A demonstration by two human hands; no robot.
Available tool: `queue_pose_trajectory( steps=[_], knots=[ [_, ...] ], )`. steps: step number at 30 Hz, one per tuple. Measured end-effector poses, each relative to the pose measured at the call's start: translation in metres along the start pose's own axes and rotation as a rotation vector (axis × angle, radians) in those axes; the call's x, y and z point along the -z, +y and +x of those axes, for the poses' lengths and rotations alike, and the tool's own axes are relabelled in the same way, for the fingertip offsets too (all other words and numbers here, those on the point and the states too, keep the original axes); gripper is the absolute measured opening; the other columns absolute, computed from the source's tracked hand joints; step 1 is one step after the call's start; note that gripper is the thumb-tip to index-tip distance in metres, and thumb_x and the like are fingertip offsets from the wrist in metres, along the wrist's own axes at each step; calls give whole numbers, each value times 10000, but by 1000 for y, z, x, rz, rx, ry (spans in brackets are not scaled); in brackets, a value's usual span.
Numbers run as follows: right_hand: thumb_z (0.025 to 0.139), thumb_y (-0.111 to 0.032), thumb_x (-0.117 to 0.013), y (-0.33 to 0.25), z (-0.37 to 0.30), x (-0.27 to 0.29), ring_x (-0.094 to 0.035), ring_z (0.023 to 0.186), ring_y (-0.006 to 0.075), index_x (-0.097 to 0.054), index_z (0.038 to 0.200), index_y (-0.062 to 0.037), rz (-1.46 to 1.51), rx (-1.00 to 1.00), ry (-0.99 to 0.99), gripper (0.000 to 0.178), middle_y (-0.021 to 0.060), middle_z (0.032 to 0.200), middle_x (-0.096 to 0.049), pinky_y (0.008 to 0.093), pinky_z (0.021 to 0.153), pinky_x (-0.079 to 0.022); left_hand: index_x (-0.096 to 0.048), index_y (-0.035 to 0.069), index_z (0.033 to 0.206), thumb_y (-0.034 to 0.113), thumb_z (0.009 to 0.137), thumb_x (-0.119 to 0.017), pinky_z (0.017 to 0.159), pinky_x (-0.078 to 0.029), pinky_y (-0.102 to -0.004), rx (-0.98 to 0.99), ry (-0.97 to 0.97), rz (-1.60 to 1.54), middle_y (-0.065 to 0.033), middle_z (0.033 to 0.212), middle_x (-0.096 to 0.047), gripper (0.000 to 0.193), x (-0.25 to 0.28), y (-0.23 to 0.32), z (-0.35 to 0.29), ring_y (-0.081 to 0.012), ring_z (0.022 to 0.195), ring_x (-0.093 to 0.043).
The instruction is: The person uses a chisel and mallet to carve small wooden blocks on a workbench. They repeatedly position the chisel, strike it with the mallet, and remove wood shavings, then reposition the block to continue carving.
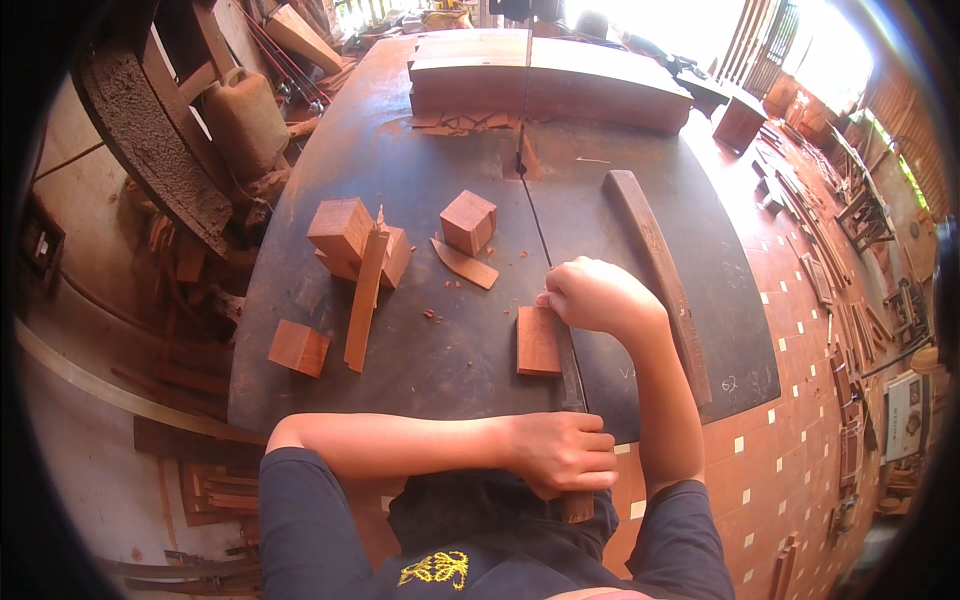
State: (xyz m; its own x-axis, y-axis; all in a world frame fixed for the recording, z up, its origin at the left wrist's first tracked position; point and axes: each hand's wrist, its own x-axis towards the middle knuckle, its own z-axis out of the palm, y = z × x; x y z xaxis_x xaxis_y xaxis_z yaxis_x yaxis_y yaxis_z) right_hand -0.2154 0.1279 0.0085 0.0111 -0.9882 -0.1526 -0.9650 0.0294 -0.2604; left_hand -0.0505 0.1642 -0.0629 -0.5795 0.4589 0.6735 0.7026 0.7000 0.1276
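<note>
My left hand (pixel 562 452) is closed around the near part of a long, narrow dark bar (pixel 571 378), whose brown end (pixel 577 508) sticks out below my fist. The bar points away from me over the edge of the dark table. At its far end my right hand (pixel 597 293) is closed, fingers curled at the bar's tip and the far corner of a reddish wooden block (pixel 538 342). That block lies flat on the table against the bar's left side. My right fingers partly hide the contact there.
An upright saw blade (pixel 525 110) rises through the dark table (pixel 420 370). Left are wooden blocks (pixel 468 222), a thin strip (pixel 367 300) and a curved offcut (pixel 463 264). Stacked timber (pixel 550 95) lies behind the blade. A long wooden bar (pixel 655 270) lies right of my hand.
</note>
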Motion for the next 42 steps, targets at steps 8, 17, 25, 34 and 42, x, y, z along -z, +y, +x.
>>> queue_pose_trajectory(
  steps=[8,17,25,34,42],
  knots=[
    [949,-264,-640,2,0,-2,-664,733,435,-711,779,34,2,25,27,351,265,787,-671,476,715,-548,-579,56,936,188,715,-661,676,-451,-340,-9,-3,4,-42,802,-539,270,0,-1,0,-206,729,-558],
    [949,-269,-645,2,1,-4,-658,732,437,-700,770,42,-2,14,20,363,269,784,-663,472,716,-546,-572,59,878,188,705,-665,664,-450,-340,-6,-6,6,-45,809,-541,235,-2,0,-1,-208,732,-558],
    [943,-234,-640,0,-1,-1,-646,780,428,-698,798,11,0,-1,1,291,238,812,-674,474,744,-525,-538,81,784,225,615,-706,666,-429,-355,-21,13,27,-56,796,-542,278,-8,-1,-3,-234,775,-571],
    [938,-228,-645,-1,0,0,-642,780,426,-701,799,12,1,4,-3,283,239,807,-671,471,741,-521,-550,68,765,209,665,-642,671,-452,-339,-17,1,26,-51,788,-525,195,-3,0,-2,-213,733,-556],
    [937,-225,-645,-1,0,1,-638,765,431,-697,788,14,8,-5,-2,287,245,800,-666,475,732,-519,-583,76,763,243,613,-701,672,-428,-348,-26,-14,36,-51,792,-547,253,-7,-1,-4,-226,775,-572]
  ],
)
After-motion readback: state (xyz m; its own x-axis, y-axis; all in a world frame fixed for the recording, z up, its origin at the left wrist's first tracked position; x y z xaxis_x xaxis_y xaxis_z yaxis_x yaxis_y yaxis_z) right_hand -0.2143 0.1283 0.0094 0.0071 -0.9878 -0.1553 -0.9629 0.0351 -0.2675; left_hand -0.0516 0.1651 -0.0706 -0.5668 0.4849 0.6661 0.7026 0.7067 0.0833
